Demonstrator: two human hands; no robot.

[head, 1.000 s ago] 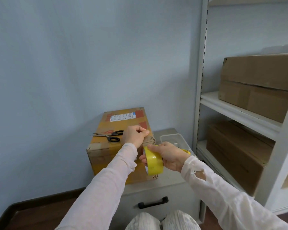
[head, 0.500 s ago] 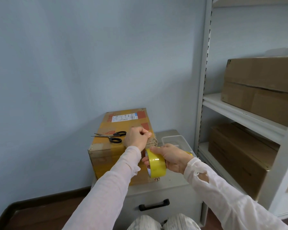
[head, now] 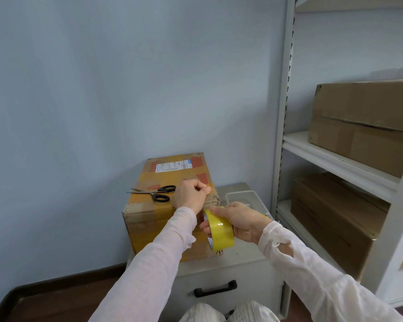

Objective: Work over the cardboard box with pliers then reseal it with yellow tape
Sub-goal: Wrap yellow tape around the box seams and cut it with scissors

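The cardboard box is sitting on the desk. The left hand is pinching what seems to be the free end of the yellow tape at the box's top edge, while the right hand is gripping the roll. If that pinch is slackening while the roll is pulling away, the strip risks lifting or twisting onto itself. Compared with a second ago, both hands are holding almost the same places.

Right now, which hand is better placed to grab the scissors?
Left, probably. The left hand is at the box top, just beside the scissors, while the right hand grips the roll lower, in front of the box. The left would first have to release the tape end it pinches.
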